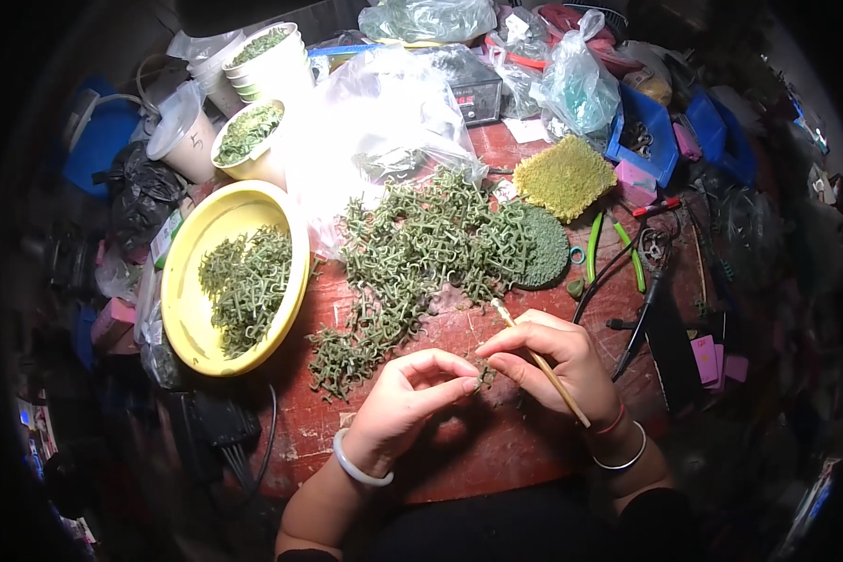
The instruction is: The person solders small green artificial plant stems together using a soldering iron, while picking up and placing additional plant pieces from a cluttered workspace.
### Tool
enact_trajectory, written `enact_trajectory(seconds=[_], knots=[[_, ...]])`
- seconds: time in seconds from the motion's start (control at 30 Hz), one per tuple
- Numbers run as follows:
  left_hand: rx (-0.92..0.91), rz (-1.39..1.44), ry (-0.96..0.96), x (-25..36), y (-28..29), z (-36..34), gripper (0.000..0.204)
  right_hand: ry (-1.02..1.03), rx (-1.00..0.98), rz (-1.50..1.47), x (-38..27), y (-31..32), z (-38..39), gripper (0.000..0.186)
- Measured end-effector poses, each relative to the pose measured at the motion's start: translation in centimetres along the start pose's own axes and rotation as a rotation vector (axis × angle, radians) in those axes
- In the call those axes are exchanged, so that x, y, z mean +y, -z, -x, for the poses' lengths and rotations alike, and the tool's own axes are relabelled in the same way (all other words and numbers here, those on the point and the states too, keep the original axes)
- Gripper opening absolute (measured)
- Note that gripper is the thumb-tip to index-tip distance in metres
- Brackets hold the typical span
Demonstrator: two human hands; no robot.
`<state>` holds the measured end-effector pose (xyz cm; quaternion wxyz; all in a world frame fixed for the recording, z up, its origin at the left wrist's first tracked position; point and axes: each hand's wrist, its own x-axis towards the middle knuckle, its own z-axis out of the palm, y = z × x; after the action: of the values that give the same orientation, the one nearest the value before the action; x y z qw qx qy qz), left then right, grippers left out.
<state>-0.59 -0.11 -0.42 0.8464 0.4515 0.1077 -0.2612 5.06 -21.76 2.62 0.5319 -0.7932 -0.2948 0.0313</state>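
Note:
My left hand (405, 401) is closed, thumb and forefinger pinched at a small green branched piece (484, 376) near the table's front. My right hand (557, 361) holds a thin wooden stick (557, 382) with a pale tip, slanted across the fingers. Its thumb and forefinger tips are also close to the small piece; whether they touch it I cannot tell. Just beyond both hands spreads a heap of similar green twig-like pieces (431, 234) on the red tabletop (328, 459). Against the heap's right side lies a round green textured pad (545, 248).
A yellow basin (187, 314) of green pieces stands tilted at the left, with cups (253, 140) behind it. To the right are a yellow sponge-like slab (567, 178), green-handled pliers (595, 248), a dark corded tool (642, 314) and blue bins (646, 140). Clear plastic bags (384, 103) lie at the back.

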Motion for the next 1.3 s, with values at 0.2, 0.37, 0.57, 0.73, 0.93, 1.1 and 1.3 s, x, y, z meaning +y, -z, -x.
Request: enact_trajectory(seconds=[0.2, 0.37, 0.57, 0.73, 0.93, 1.1, 1.3], knots=[[-0.011, -0.042, -0.022, -0.4, 0.0, -0.2, 0.015, -0.016, -0.042, -0.029, 0.5, 0.2, 0.2, 0.012], [-0.005, -0.061, 0.003, -0.1, -0.1, -0.2, 0.016, -0.065, -0.046, -0.027, 0.6, 0.2, 0.4, 0.009], [-0.026, -0.020, -0.079, -0.6, -0.7, -0.3, 0.028, -0.204, 0.058, -0.160, 0.5, -1.0, 0.8, 0.006], [0.009, -0.061, -0.116, -0.7, -1.1, 0.0, 0.028, -0.329, 0.095, -0.279, 0.3, -1.4, 1.1, 0.005], [0.038, -0.055, -0.235, -0.7, -0.6, 0.0, 0.023, -0.289, 0.106, -0.223, 0.3, -1.6, 1.1, 0.005], [0.053, 0.014, -0.166, -0.3, -0.9, -0.1, 0.021, -0.163, 0.145, -0.121, 0.9, -1.2, 1.4, 0.012], [0.076, 0.049, -0.124, 0.2, -0.7, 0.0, 0.021, -0.162, 0.212, -0.481, -1.0, -0.5, 1.5, 0.038]])
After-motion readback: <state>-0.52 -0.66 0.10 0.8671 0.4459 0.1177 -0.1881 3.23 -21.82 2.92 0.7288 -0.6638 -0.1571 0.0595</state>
